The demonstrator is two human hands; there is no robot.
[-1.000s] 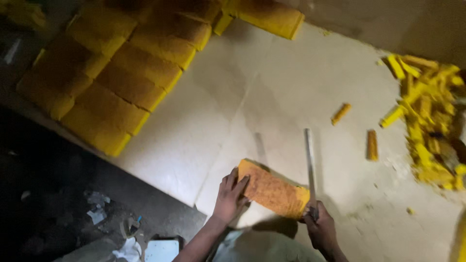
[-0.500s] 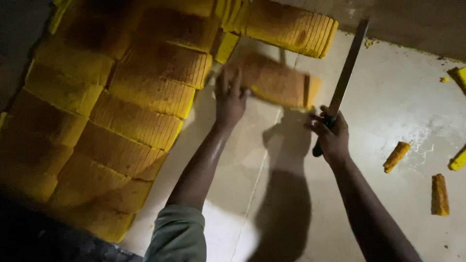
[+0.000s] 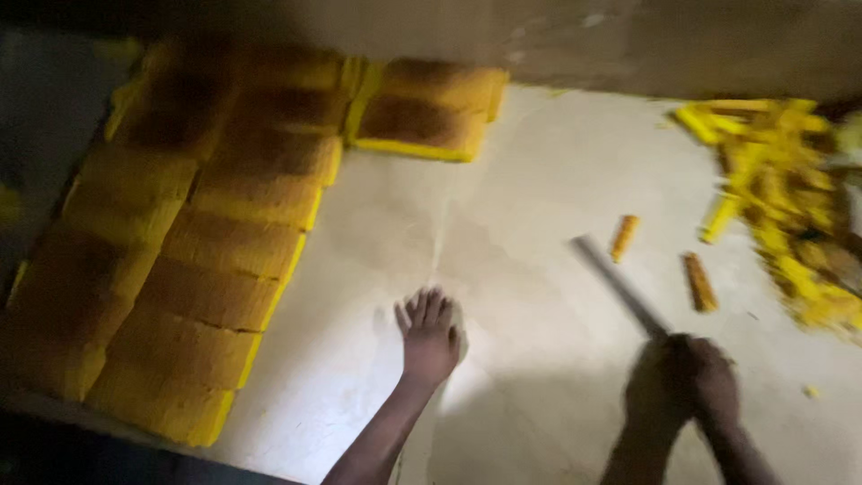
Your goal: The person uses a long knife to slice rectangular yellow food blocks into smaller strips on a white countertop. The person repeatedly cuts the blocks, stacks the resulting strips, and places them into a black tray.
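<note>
Right of the flat left hand point(image 3: 429, 337), the right hand point(image 3: 682, 377) grips a knife point(image 3: 620, 286) (blurred).

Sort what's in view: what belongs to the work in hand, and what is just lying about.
In hand: long knife gripped by right hand; left hand flat on pale floor.
Lying about: yellow slabs; cut strips pile; two loose strips.

Place: dim small food workshop
Evidence: rows of yellow-brown rectangular slabs point(image 3: 206, 260), heap of yellow cut sticks point(image 3: 781, 207), pale worktop point(image 3: 530, 180)
</note>
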